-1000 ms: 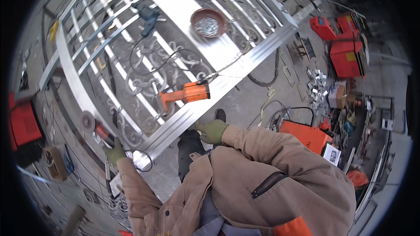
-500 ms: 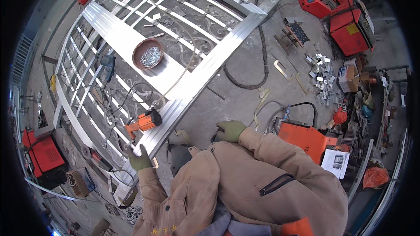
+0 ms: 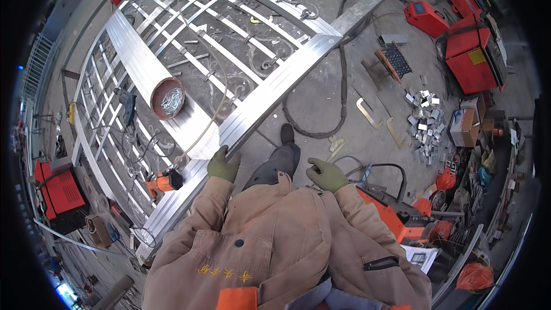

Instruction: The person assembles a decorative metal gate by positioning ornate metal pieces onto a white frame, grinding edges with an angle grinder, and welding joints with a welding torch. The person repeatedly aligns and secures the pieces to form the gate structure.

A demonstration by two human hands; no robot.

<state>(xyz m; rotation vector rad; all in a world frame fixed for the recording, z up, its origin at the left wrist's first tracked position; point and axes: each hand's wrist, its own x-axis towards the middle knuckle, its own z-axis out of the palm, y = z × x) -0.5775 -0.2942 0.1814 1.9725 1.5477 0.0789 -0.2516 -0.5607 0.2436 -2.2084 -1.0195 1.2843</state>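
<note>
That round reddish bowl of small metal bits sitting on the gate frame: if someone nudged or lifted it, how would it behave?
The bowl rests on a smooth, flat metal bar, so a nudge would probably slide it rather than tip it. It looks wide and shallow, so fairly stable. The shiny pieces inside lie loose; lifting it at a tilt would likely shift or spill them, and they probably add weight.

The concrete floor (image 3: 321,97) carries a metal gate (image 3: 189,74), cables and red machines.
</note>
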